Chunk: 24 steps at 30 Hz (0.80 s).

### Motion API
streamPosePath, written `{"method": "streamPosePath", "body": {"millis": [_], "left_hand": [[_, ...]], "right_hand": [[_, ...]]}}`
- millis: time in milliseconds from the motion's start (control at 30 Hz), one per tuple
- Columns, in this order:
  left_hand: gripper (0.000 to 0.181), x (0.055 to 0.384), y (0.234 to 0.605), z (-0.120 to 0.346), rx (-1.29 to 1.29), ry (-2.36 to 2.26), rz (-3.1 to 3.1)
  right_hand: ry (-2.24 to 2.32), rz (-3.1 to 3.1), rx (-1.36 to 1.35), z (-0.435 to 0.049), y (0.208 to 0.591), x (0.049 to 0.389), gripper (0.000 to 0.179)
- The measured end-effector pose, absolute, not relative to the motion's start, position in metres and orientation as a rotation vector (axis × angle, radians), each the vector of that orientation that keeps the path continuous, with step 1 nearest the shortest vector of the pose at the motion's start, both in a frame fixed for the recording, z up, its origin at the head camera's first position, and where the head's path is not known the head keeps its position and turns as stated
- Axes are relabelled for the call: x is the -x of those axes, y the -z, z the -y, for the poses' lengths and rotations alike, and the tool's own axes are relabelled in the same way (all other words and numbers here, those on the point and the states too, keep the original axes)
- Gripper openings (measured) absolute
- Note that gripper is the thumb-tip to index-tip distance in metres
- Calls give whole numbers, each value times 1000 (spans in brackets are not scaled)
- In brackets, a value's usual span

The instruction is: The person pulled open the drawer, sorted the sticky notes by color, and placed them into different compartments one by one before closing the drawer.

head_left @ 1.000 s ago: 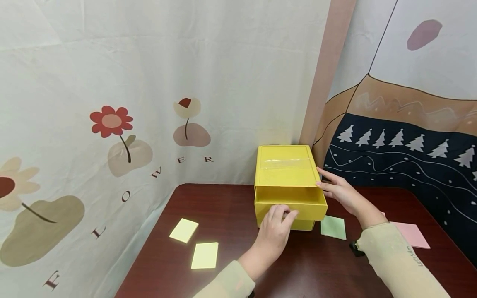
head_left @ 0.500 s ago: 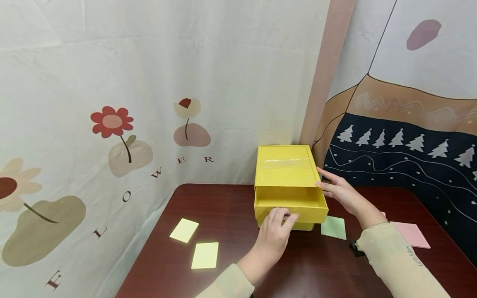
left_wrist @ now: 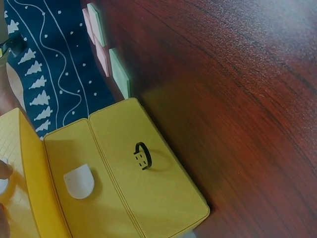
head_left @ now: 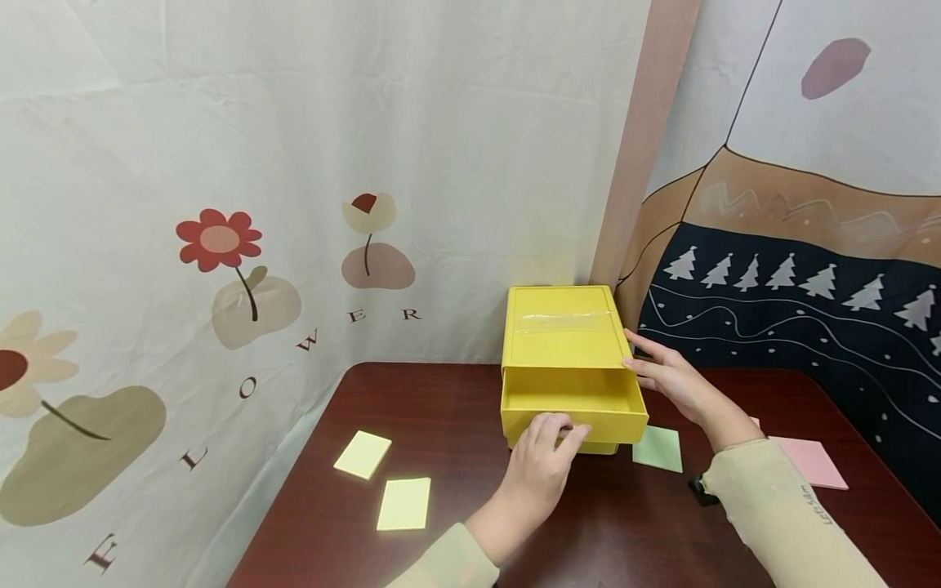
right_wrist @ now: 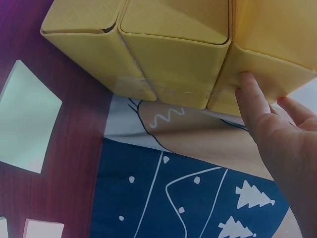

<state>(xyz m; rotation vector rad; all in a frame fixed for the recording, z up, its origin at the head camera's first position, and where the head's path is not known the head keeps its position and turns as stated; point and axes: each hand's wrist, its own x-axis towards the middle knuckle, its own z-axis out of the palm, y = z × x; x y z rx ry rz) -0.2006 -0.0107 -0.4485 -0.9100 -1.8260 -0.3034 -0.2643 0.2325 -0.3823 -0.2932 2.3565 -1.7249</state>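
A yellow drawer cabinet (head_left: 562, 347) stands at the back of the table, its top drawer (head_left: 616, 426) pulled out; the part of the inside that shows is bare. At the drawer's front, my left hand (head_left: 540, 469) has its fingers curled at the white handle (left_wrist: 4, 185), which is partly hidden by them. Below are a middle drawer with a white handle (left_wrist: 79, 182) and a bottom drawer with a black handle (left_wrist: 147, 156), both pushed in. My right hand (head_left: 680, 388) rests its fingers against the cabinet's right side near the top, fairly straight.
Two pale yellow sticky note pads (head_left: 363, 455) lie on the dark red table (head_left: 456, 408) at left. A green pad (head_left: 657, 449) lies right of the cabinet, with a pink pad (head_left: 814, 464) farther right. A printed curtain (head_left: 456, 163) hangs behind.
The top drawer has slid a little farther out toward me, my left hand moving with it. My right hand has stayed against the cabinet's side.
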Motion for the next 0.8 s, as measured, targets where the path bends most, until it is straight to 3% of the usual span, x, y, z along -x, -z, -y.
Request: {"method": "streamPosePath", "body": {"millis": [800], "left_hand": [[28, 192, 446, 30, 899, 322, 1818]], "right_hand": [[1732, -2348, 296, -233, 383, 265, 75]]}}
